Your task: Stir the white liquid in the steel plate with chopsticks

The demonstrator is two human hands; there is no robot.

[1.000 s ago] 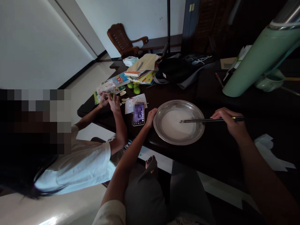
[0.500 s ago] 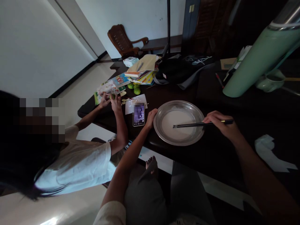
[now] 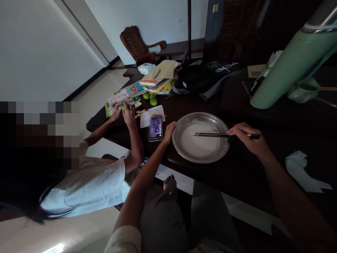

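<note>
A round metal basin (image 3: 181, 153) with a wide rim sits on the dark table, holding a whitish liquid (image 3: 201, 144). My left hand (image 3: 169, 132) grips the basin's left rim. In my right hand (image 3: 246, 138), at the right side of the basin, is a pair of dark chopsticks (image 3: 216, 135). Their tips reach into the basin over the liquid; whether they dip below the surface I cannot tell. Just left of my left hand lies a phone (image 3: 156, 128) with its screen lit.
To my left, another person's hands (image 3: 128, 114) hold a green fruit (image 3: 123, 106). Several green fruits (image 3: 153, 101) lie near stacked books (image 3: 159, 82). A green flask (image 3: 286, 70) stands at the right, beside a cup (image 3: 305, 90). White tissue (image 3: 302, 172) lies at the right.
The chopstick tips have shifted slightly up in the view within the basin. My left hand stays on the rim. The other person's hands have turned the green fruit a little.
</note>
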